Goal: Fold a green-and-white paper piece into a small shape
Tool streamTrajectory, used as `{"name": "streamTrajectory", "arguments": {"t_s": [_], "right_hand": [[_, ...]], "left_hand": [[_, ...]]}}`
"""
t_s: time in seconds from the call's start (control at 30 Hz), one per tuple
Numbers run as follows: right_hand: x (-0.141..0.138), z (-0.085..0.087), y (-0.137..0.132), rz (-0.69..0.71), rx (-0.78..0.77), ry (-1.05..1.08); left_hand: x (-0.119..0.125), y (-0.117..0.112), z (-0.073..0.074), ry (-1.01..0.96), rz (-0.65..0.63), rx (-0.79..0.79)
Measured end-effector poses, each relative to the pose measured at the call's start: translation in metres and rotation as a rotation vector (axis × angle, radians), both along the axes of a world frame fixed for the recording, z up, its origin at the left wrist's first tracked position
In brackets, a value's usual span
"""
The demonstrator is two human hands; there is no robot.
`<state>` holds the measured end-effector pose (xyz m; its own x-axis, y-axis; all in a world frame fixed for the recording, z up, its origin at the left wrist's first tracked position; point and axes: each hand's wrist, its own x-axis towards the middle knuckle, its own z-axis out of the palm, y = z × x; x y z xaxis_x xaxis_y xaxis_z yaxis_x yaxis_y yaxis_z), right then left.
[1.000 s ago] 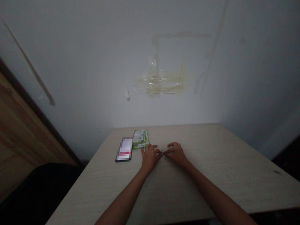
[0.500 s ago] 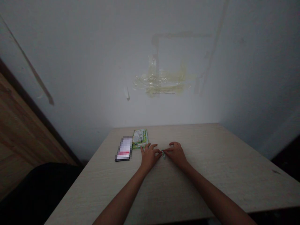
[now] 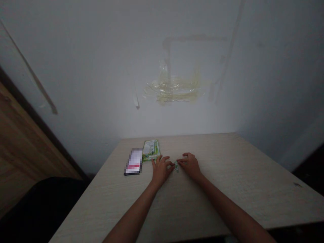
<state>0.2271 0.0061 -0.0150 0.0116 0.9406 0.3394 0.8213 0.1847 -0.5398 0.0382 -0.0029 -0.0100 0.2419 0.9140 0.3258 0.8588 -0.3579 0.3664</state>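
A small green-and-white folded piece [image 3: 176, 167], perhaps paper, is at the middle of the table between my two hands. My left hand [image 3: 161, 170] pinches its left side with thumb and forefinger, the other fingers bent and raised. From the other side, my right hand [image 3: 190, 165] has its thumb and forefinger closed at the top of the piece. The fingertips cover part of it, so its exact shape is unclear. Just beyond my left fingers lies a stack of green-and-white printed packets or sheets [image 3: 151, 149].
A phone [image 3: 134, 162] with a blurred-out screen lies left of the stack on the light wooden table [image 3: 235, 182]. The wall [image 3: 101, 84] behind carries patches of clear tape [image 3: 174, 89]. A black object [image 3: 45, 202] stands left of the table.
Both hands stay nearly in place, still at the small piece. My right fingertips have shifted very slightly, and a little more of the piece shows. The camera view has moved slightly.
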Motion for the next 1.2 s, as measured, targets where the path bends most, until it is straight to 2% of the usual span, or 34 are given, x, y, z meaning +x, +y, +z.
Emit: {"name": "streamTrajectory", "arguments": {"t_s": [0.17,0.43,0.87,1.03,1.2], "right_hand": [[0.006,-0.003,0.004,0.018,0.013,0.066],[0.004,-0.004,0.0,0.105,0.049,-0.022],[-0.002,0.002,-0.006,0.068,0.029,-0.014],[0.002,-0.002,-0.002,0.078,0.023,0.01],[0.01,-0.007,0.005,0.124,0.014,0.065]], "left_hand": [[0.0,-0.001,0.001,0.003,-0.002,0.0],[0.001,-0.001,0.0,-0.006,0.016,-0.001],[0.001,0.0,-0.001,0.016,0.044,0.035],[0.002,0.0,-0.001,0.039,0.038,0.085],[0.002,0.0,0.001,0.035,0.049,0.054]]}}
